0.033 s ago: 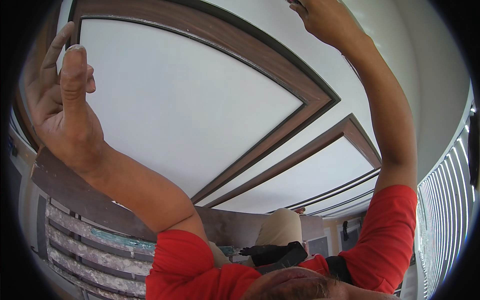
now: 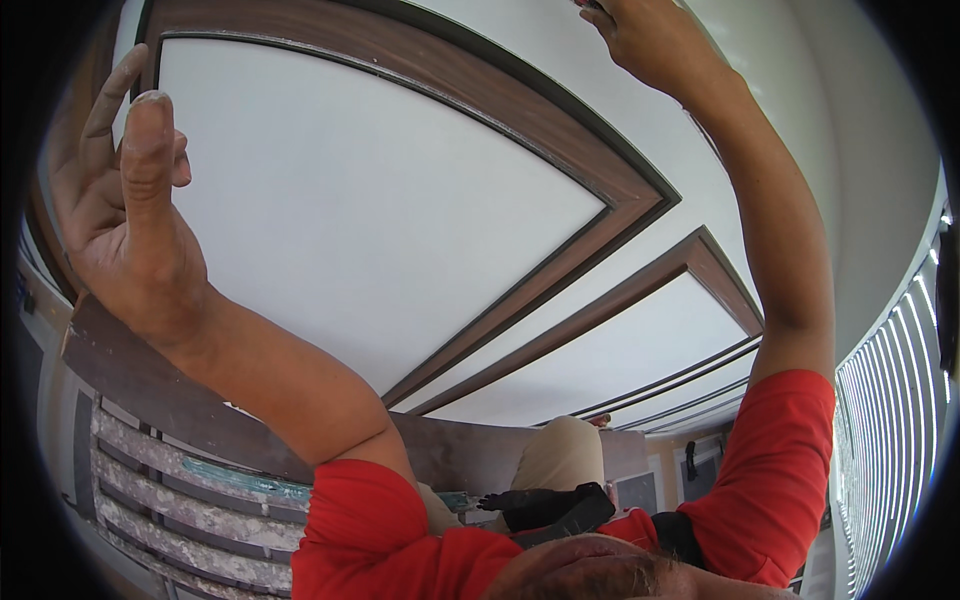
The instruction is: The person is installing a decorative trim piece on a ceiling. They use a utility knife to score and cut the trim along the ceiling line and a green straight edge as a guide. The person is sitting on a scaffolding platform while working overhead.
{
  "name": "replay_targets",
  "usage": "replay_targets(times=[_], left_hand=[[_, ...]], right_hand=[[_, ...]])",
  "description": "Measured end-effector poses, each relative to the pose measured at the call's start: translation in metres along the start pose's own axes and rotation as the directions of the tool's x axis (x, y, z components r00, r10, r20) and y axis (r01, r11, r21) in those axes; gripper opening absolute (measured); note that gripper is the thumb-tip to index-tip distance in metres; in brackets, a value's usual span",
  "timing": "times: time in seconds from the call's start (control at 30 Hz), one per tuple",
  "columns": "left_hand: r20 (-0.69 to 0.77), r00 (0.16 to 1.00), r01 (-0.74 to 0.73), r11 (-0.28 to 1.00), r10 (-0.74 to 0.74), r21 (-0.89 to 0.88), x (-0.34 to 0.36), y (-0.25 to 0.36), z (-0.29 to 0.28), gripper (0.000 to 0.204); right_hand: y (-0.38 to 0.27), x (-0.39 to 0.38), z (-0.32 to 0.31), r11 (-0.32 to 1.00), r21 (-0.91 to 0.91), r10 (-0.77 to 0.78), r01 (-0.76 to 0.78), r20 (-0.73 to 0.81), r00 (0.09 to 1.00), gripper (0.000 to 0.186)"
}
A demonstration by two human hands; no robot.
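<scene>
Two bare hands are raised toward a white ceiling panel (image 2: 370,210) framed in dark brown wood trim (image 2: 560,130).

Left hand (image 2: 125,225): upper left of the frame, palm side facing the camera, fingers (image 2: 150,140) extended upward and loosely together, thumb-side edge forward. Grip open, holding nothing. Pale dust or smear on the fingertips. Fingers overlap the left corner of the brown trim; contact with it cannot be told.

Right hand (image 2: 650,40): top centre-right of the frame, partly cut off by the upper edge. Fingers run out of the picture, so whether the grip is open or closed cannot be told. It sits against the white ceiling strip (image 2: 640,150) just beyond the outer edge of the trim.

Both forearms rise from red short sleeves (image 2: 780,470) at the bottom of the frame.

Second white panel (image 2: 620,350) with matching brown border lies centre-right, separated from the first by the white strip.

Lower left: stone-textured wall bands (image 2: 180,510) under a dark brown board (image 2: 130,380).

Right edge: white vertical slats (image 2: 890,440).

Bottom centre: beige trouser leg (image 2: 560,455) and a black object (image 2: 550,505), kind unclear.
</scene>
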State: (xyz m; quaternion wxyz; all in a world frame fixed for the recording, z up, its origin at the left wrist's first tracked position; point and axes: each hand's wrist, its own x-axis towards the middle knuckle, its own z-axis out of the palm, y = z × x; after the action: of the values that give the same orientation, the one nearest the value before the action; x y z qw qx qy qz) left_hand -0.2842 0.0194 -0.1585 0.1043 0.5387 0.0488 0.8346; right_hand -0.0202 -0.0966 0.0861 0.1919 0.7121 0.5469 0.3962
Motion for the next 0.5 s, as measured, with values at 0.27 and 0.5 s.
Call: replay_targets(times=[0.27,0.5], left_hand=[[0.124,0.990,-0.066,0.997,0.060,0.048,-0.001,-0.012,-0.013,0.036],[0.091,0.991,-0.108,0.992,0.102,0.065,0.000,-0.013,-0.014,0.037]], right_hand=[[0.009,-0.005,0.011,0.999,-0.029,0.027,-0.026,0.026,0.999,0.038],[0.009,-0.017,0.007,0.999,-0.015,0.046,-0.045,0.059,0.997,0.038]])
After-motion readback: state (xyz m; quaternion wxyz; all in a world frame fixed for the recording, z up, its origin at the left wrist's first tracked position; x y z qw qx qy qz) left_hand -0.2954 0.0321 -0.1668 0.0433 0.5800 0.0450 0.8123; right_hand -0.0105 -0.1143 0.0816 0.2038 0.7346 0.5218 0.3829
